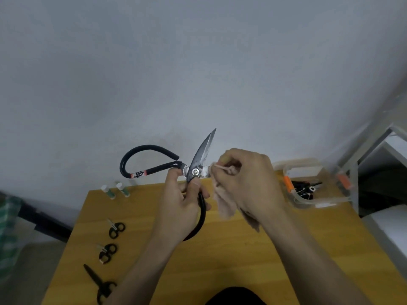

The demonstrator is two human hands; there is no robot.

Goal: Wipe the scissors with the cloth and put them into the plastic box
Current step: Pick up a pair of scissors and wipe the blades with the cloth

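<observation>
Two hands worked above the table (231, 256): the left hand (185, 201) gripped the scissors (199, 164) at the pivot, steadying them, while the right hand (244, 183) pinched the cloth (224, 203) around one blade; the plastic box (308, 194) waited nearby.

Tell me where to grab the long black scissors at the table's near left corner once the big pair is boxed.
Take the long black scissors by the handle loops at their near end, coming from above with the left hand. They lie flat on the table with the slim blade pointing away and left, so the loops are the thicker, safer part. The loops sit partly behind the left forearm, so their exact shape is unclear.
</observation>
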